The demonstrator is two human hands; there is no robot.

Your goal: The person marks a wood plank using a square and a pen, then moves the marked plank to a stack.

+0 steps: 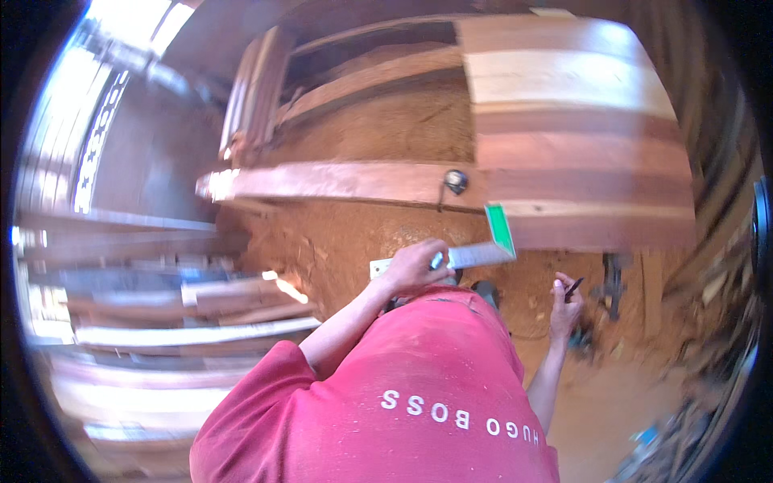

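Note:
My left hand (417,264) is closed around the silver blade of a try square (501,229). The square's green stock points away from me, close to the near left corner of a wide panel of joined boards (580,173). Off to the right, my right hand (566,302) pinches a thin dark pen-like marking tool (573,286), held in the air short of the panel. A small dark round thing, probably a tape measure (456,182), rests on a long reddish plank (338,182) beyond the square. Motion smears some of the detail.
Upright timber pieces (259,88) stand at the far left of the frame of planks. Stacked boards (185,334) fill the left side. A dark metal clamp-like tool (613,286) is below the panel's near edge. Wood scraps and debris (676,435) lie at lower right on brown, dusty ground.

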